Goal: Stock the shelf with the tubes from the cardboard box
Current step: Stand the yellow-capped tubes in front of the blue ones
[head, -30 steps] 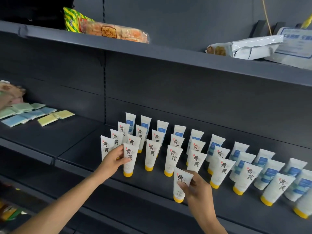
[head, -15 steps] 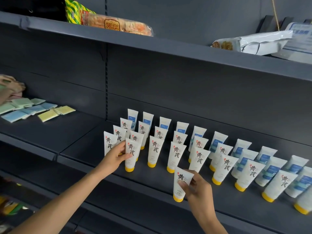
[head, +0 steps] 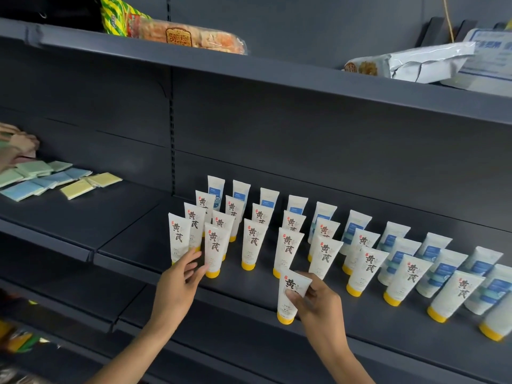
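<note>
Right hand (head: 315, 300) pinching a white tube (head: 291, 296) upright at the shelf (head: 249, 297) front edge, standing tubes (head: 288, 248) at its 12 o'clock, left hand (head: 177, 284) fingers loosely extended, touching tube (head: 214, 249) at 1 o'clock.

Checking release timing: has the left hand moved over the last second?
Yes. The left hand has dropped from mid-body to near the yellow cap of the front-row tube it touches, which has stayed put.
</note>
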